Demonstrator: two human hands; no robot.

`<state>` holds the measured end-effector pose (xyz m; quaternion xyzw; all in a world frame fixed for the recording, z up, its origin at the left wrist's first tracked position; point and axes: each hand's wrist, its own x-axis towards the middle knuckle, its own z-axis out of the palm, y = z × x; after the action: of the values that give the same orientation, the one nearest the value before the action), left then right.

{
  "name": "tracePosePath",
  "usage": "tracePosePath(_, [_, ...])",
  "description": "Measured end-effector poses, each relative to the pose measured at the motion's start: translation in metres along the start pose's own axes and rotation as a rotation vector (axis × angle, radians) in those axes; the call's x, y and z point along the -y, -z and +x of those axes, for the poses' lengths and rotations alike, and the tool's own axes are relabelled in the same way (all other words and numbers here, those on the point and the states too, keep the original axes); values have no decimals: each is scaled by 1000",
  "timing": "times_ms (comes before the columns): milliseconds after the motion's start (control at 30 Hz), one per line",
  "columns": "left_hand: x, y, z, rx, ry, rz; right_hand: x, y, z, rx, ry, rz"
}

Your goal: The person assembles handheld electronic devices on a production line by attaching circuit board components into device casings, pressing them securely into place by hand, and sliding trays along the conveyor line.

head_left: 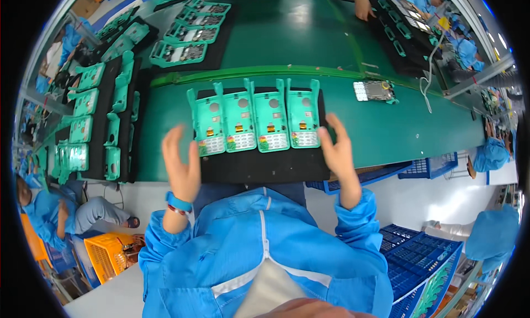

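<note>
Several green plastic device housings [239, 119] lie side by side in a row on a black mat [259, 167]. Each has a white keypad piece at its near end, a small orange-brown patch and a round grey disc. To the left of the row, my left hand [183, 166] is held with fingers apart and nothing in it. On the other side, my right hand [338, 151] has its fingers spread near the mat's right edge, its index and thumb close to the rightmost housing. Whether its fingertips touch the mat is hard to see.
A circuit board assembly [374, 91] lies right of the mat on the green table [397, 135]. More housings [81, 128] stand on black mats at the left, others [190, 33] at the back. Blue crates [419, 257] stand lower right. Co-workers in blue sit around; a co-worker's hand [362, 7] reaches in opposite.
</note>
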<state>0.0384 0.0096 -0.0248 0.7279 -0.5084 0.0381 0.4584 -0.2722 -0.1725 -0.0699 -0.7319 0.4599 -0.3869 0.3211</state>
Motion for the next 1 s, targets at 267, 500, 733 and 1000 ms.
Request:
tracePosePath(267, [59,-10,-10,202,277,-249,-23,36,56,-291,-441,618])
tracePosePath(500, [56,-25,-10,112,283,-399,-100,85,135,-321,-668,973])
tracePosePath(733, [12,1,-7,13,-17,-13,17,25,106,-252,-330,790])
tracePosePath(1000, [-60,4,28,438,-36,-285,144,-56,17,634,-180,627])
